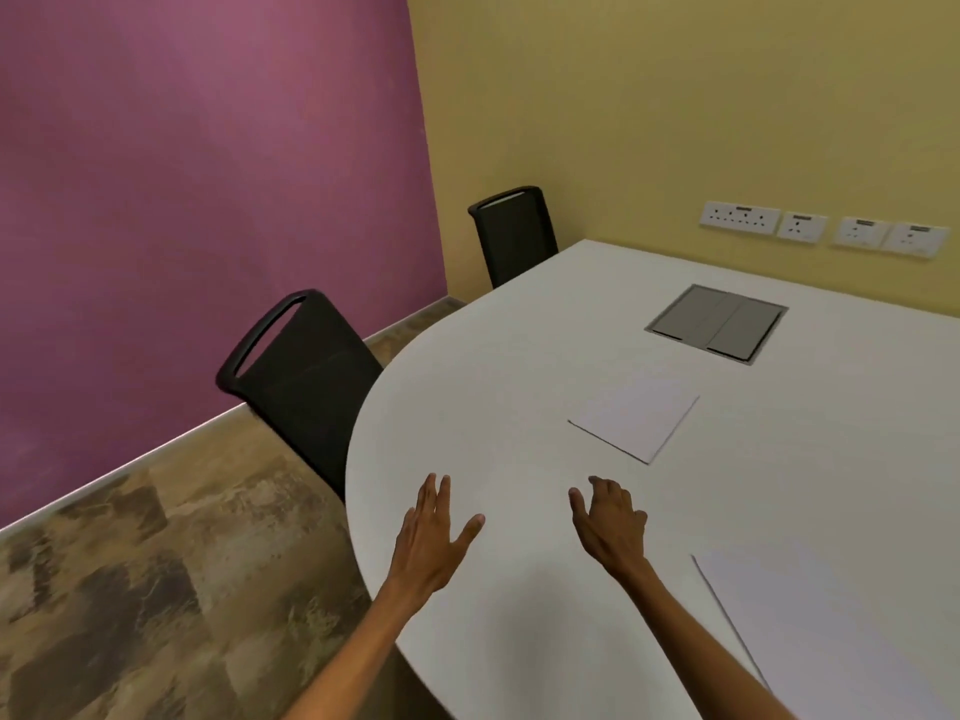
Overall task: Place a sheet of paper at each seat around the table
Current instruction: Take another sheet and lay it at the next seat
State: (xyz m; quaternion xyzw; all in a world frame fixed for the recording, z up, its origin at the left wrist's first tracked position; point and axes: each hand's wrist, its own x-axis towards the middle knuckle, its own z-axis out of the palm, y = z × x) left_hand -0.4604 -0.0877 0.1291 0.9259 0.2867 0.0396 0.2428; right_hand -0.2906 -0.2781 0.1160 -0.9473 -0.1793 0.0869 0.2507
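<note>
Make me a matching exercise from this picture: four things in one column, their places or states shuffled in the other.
1 near chair
2 wall sockets
3 cable hatch
4 left hand

A on the yellow wall
B set into the table
C tucked against the table's curved edge
D open, fingers straight

Pairs: 1-C, 2-A, 3-B, 4-D

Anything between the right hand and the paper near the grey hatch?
Nothing: the head view shows only bare table between the right hand and that paper.
</note>
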